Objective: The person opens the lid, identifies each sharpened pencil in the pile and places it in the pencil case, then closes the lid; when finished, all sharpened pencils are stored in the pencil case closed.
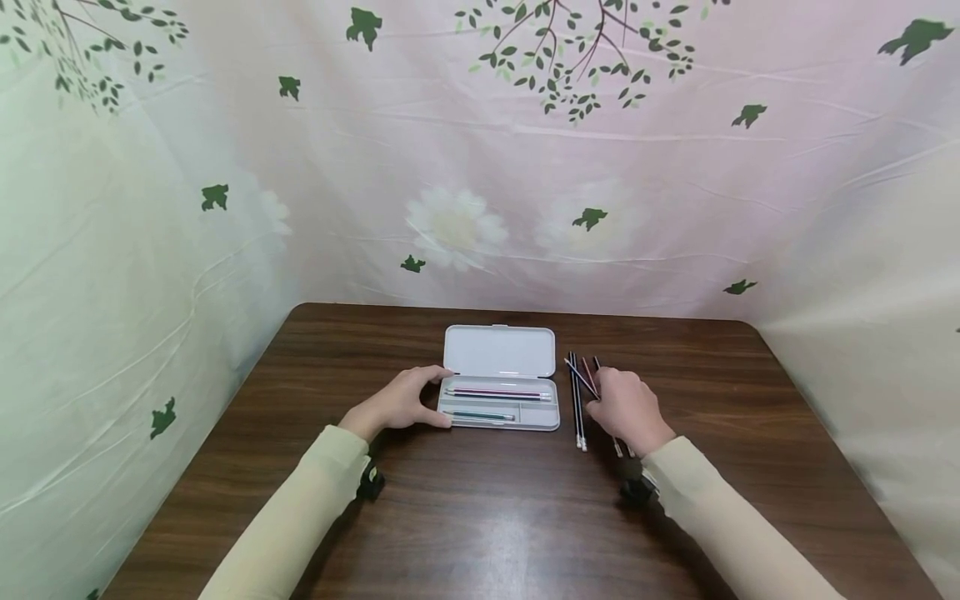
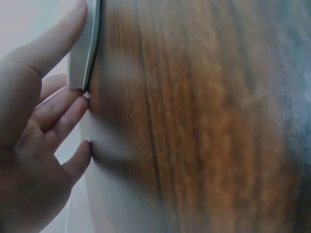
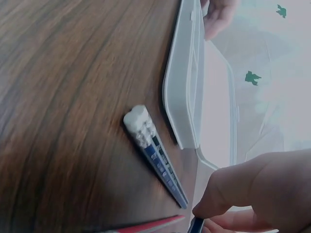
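Observation:
A white pencil case lies with its lid folded back. Inside are purple and dark pencils in the rear groove and a teal pencil in front. My left hand holds the case's left end between thumb and fingers; the left wrist view shows the thumb on its edge. To the right of the case, my right hand pinches a dark blue pencil, slanted above the others. In the right wrist view only a short piece of that pencil shows beneath the thumb.
Two dark pencils with white erasers lie side by side between case and right hand. A red pencil and another dark one lie partly under that hand. Behind the brown table hangs a printed cloth.

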Tool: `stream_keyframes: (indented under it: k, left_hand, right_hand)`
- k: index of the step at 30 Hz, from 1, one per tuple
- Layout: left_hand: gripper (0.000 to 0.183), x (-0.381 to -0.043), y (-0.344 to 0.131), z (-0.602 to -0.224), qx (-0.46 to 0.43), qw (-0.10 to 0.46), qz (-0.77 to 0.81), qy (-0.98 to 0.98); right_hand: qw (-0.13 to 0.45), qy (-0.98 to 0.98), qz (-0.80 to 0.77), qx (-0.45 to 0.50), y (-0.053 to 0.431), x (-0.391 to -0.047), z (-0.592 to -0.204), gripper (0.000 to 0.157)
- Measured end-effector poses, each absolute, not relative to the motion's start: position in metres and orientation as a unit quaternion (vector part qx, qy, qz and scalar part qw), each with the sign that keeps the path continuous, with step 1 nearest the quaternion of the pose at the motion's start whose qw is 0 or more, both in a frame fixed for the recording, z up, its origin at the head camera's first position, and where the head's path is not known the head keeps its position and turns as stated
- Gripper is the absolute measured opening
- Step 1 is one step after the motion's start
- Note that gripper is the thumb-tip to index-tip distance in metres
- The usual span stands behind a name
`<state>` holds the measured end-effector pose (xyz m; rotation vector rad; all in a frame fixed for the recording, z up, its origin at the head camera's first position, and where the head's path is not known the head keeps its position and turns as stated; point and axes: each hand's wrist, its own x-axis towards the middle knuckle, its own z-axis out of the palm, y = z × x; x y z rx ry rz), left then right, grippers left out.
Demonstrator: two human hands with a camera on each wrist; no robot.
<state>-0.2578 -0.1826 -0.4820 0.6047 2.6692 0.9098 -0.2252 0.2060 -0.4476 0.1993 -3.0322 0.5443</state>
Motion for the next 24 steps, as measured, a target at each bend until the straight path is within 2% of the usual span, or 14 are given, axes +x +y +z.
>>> stream_keyframes:
  k: [7,24]
  left_hand:
    - [0.087,-0.258,-0.183,-0.483,0.208,0.127,0.315,0.917]
    - [0.087,-0.260,-0.184,-0.484,0.211,0.126,0.309,0.919]
  right_hand:
    - [0.021,-0.979,0.187,0.080,0.212,-0.226,-0.450,0.016]
    - [0.056,-0.968,0.198,0.146,0.197,-0.227,-0.444,0.019]
